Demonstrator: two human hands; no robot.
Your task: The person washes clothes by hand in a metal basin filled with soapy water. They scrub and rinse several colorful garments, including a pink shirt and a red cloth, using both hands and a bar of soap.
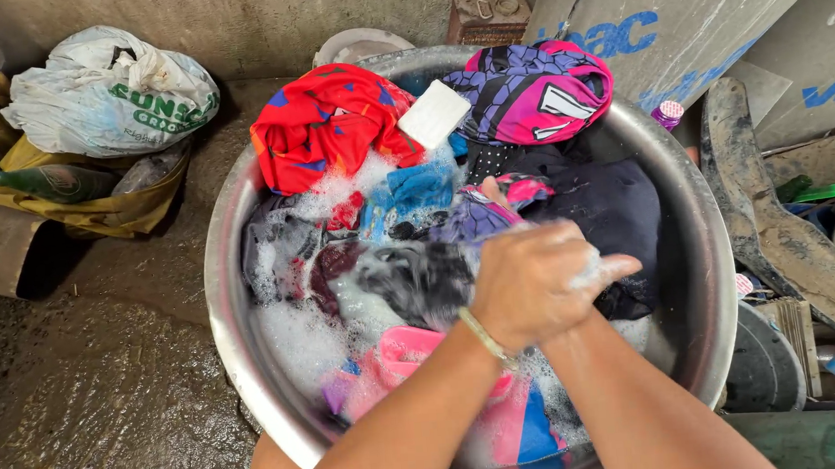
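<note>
Both grips are closed on cloth: left hand is clenched over the top, knuckles up, a thin pale bangle at the wrist; right hand sits mostly under it, only soapy fingertips poking out to the right. Between them is a bunched, wet dark grey garment, trailing left out of the fists into the suds. Hands stacked one on the other, which looks like a rubbing hold, fabric pressed against fabric; that is a judgement from the pose.

Garment sits near the middle of a big round dull-metal wash basin, which stands on a wet concrete floor. Basin is full of foam and soaked clothes: pink cloth at the near rim just under the forearms, dark navy cloth right of the hands, blue cloth behind them. On the far rim two bundles sit up out of the water: a red garment with blue patches and a purple-and-magenta patterned garment, probably kept apart from the soaking pile. A white rectangular soap bar rests between those two, dry side up, within reach.

Off to the left: white plastic bag with green print, green glass bottle lying on yellow sacking. Right side is clutter, grey boards and a muddy curved part.
</note>
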